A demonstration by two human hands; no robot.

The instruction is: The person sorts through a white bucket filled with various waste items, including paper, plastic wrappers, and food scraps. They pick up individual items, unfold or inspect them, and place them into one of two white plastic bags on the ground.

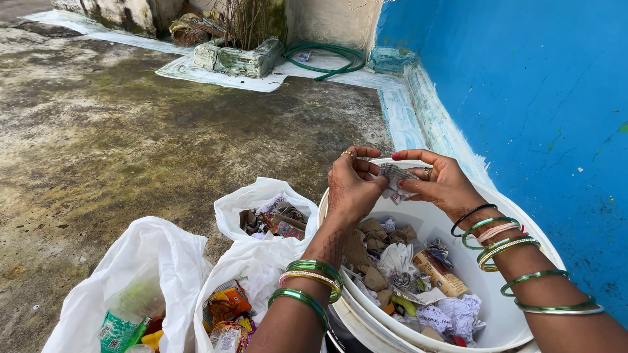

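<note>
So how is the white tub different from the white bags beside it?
The white tub is rigid and round; the white bags are soft and crumpled. The tub holds mostly crumpled paper and brown scraps; the bags hold colourful wrappers and packets. Both hands pinch a paper scrap over the tub. Both stand open on the ground.

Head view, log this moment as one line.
left hand: pinching crumpled paper scrap | right hand: pinching same scrap | below: white bucket | beside: white bags

blue wall right, bags left, floor open beyond
</note>
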